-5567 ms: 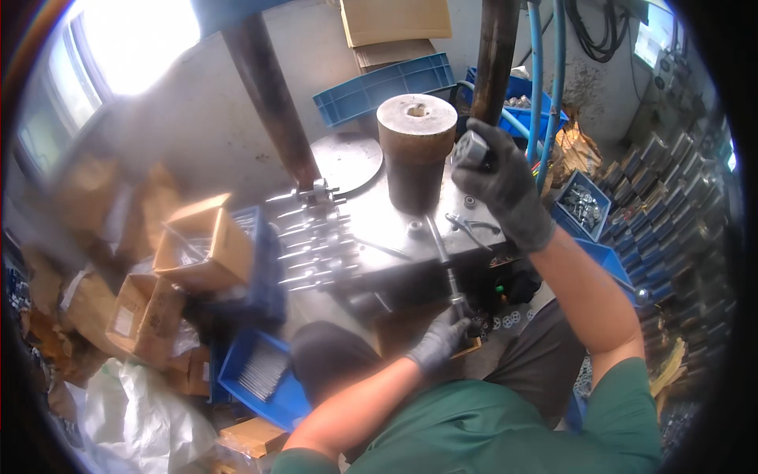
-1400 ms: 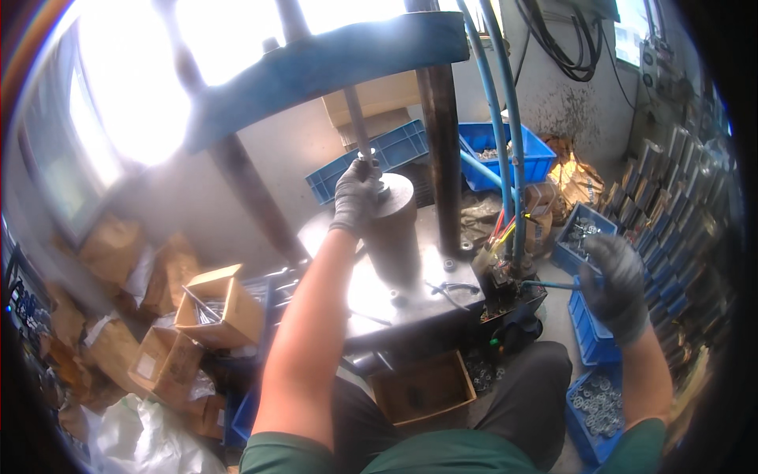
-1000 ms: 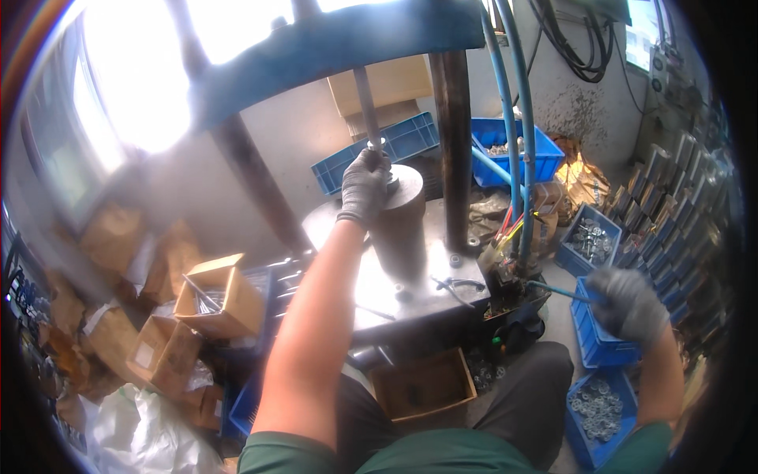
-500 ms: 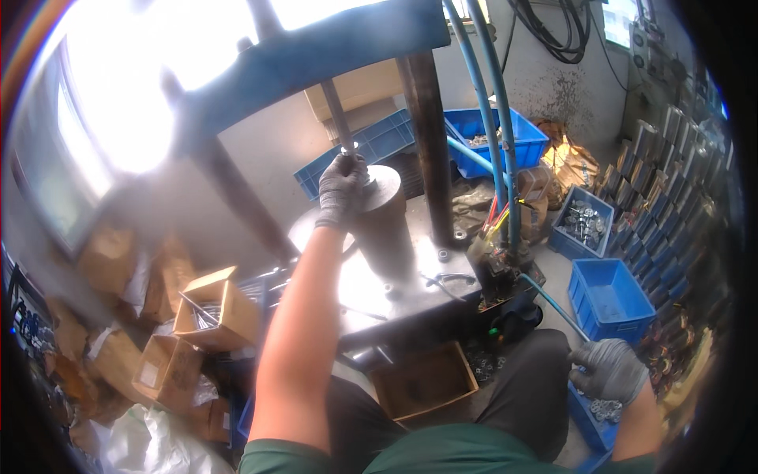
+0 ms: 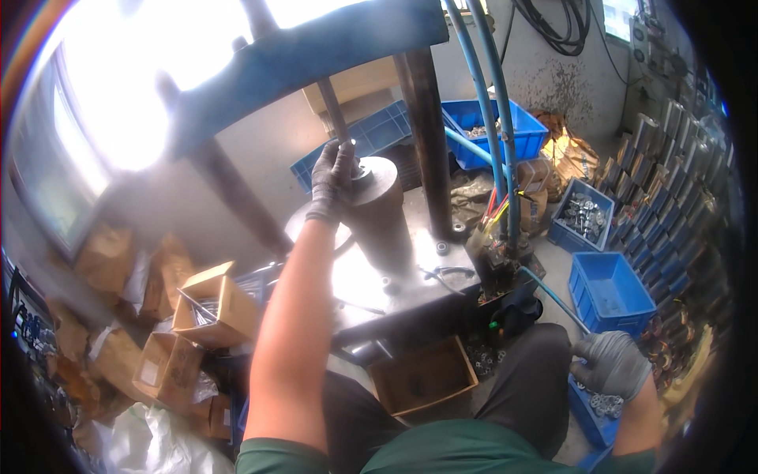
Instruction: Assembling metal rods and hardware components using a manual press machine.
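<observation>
Our left hand (image 5: 332, 178) was raised to the lower end of a steel rod (image 5: 335, 110), its gloved fingers bent about it; glare and the glove hid the grip, so we could not tell whether they had closed. The rod's long axis ran near vertical, its upper end toward the blue crossbeam (image 5: 316, 63) and its lower end pointing down at the flat top of a tapered metal pedestal (image 5: 383, 229). That pedestal stood upright on the press bed (image 5: 410, 284).

Our right hand (image 5: 614, 365), also gloved, was clenched around the near end of a blue-green lever (image 5: 549, 295). The lever's long axis sloped from the fittings beside the press out to our right and back toward us. Below that fist we had a blue bin of metal rings (image 5: 579, 407); just ahead of it sat another blue bin (image 5: 612, 325).

Farther out, a dark press column (image 5: 426, 134) rose behind the pedestal, with blue hoses (image 5: 479, 79) to its right. Under the bed's front edge lay an open box (image 5: 414, 383), and to our left a carton (image 5: 238, 317) held thin rods.
</observation>
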`<state>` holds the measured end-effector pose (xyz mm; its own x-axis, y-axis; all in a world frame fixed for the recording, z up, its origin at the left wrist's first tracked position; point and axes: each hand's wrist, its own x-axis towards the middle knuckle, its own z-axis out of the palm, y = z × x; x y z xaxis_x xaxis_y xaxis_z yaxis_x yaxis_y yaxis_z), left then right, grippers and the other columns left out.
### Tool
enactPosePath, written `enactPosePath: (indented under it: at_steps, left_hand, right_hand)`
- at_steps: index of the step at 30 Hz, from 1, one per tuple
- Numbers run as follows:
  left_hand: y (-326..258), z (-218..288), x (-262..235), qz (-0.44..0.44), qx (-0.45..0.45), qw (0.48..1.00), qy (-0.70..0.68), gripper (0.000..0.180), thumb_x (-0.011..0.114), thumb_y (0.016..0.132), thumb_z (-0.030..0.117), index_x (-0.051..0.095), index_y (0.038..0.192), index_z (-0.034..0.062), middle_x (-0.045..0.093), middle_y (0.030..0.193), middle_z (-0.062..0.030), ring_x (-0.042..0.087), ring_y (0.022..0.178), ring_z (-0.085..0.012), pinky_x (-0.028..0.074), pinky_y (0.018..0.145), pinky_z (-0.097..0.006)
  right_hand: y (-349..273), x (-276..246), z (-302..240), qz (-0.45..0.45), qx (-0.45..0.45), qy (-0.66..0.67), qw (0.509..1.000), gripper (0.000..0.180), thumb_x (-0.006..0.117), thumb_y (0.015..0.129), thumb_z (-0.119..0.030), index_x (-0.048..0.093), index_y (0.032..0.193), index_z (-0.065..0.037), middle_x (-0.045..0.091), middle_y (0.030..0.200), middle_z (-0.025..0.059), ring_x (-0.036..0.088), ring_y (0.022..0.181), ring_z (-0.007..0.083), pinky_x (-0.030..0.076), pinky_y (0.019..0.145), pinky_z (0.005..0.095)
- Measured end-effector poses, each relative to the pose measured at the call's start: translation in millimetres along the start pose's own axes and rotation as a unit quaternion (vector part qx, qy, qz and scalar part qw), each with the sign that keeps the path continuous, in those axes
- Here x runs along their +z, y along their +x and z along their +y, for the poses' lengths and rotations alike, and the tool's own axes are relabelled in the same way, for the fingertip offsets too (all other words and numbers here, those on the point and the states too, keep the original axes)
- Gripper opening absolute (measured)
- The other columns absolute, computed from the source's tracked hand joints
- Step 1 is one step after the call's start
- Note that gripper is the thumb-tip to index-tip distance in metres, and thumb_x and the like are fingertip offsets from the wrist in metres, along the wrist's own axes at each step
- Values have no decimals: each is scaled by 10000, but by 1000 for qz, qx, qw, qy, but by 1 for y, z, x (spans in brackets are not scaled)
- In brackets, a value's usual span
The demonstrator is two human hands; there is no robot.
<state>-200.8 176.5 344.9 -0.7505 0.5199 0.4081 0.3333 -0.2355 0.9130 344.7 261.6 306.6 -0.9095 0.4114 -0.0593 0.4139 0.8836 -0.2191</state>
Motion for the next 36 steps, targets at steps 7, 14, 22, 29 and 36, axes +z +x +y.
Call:
enactPosePath:
  at_steps: [7,14,22,29,36]
  left_hand:
    - [7,-10,-2,-16,24,999,-33,327,686,1023,340,667,1123,29,578,759,19,524,691,-80,470,680,-259]
    - [5,-8,-1,9,18,1000,-5,290,677,1010,304,681,1082,23,586,748,15,530,691,-84,465,686,-259]
    - [7,-9,-4,12,22,998,49,304,648,1008,314,699,1075,21,614,770,-1,563,710,-101,484,704,-279]
    - [5,-8,-4,6,12,1000,13,273,660,990,278,698,1063,17,613,775,-3,563,710,-99,483,692,-274]
    - [9,-12,-4,9,21,999,41,276,646,998,261,683,1124,18,631,818,-11,582,738,-104,497,708,-266]
  right_hand:
    - [0,-2,5,-93,-10,-39,995,234,697,834,-237,766,973,-62,722,849,157,710,791,366,570,734,465]
    - [0,2,8,50,-41,-23,998,218,673,845,-225,730,973,-58,707,866,163,695,786,366,553,699,478]
    - [-1,4,17,-25,-54,-60,996,184,672,833,-189,740,917,-40,705,832,164,695,770,370,552,692,480]
    - [0,4,8,104,-40,-19,994,194,695,824,-187,741,947,-44,707,841,166,696,779,368,554,709,480]
    - [10,-8,6,68,-34,-15,997,195,694,830,-113,732,1004,-35,699,859,181,684,775,393,549,716,480]
